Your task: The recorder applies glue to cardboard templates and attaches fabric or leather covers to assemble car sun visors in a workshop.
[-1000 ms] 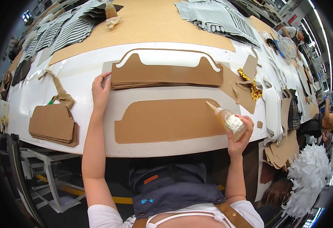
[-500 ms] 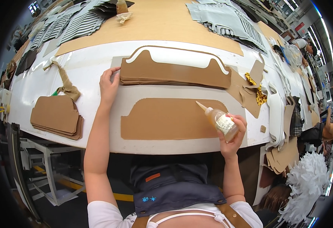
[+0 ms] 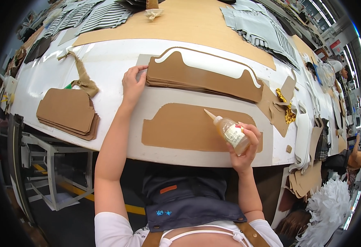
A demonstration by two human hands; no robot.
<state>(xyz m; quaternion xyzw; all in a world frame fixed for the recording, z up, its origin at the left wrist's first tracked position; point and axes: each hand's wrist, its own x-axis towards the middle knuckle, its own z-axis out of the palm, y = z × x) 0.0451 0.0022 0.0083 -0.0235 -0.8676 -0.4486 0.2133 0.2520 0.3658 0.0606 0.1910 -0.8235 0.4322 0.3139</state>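
Observation:
My right hand [image 3: 246, 150] is wrapped round a clear squeeze bottle [image 3: 235, 135] with a pale label and amber liquid. Its thin nozzle tilts up and left, over a single flat brown panel [image 3: 180, 129] with a stepped outline. Beyond that panel lies a stack of similar brown panels [image 3: 205, 84], with a white curved strip [image 3: 213, 64] along its upper part. At the stack's left end rests my left hand [image 3: 134, 83], fingers stretched out and touching the edge. Panel and stack both lie on a grey board [image 3: 168, 99].
Left on the white table sits another brown pile [image 3: 67, 109], with a tan fabric scrap [image 3: 81, 74] behind it. Brown offcuts [image 3: 271, 111] and a yellow-black spotted scrap [image 3: 289, 113] lie to the right. Striped pieces [image 3: 106, 16] and grey pieces [image 3: 258, 20] are at the back.
The bottle in my right hand has shifted left over the flat panel. The whole view has turned slightly; my left hand stays at the stack's left end.

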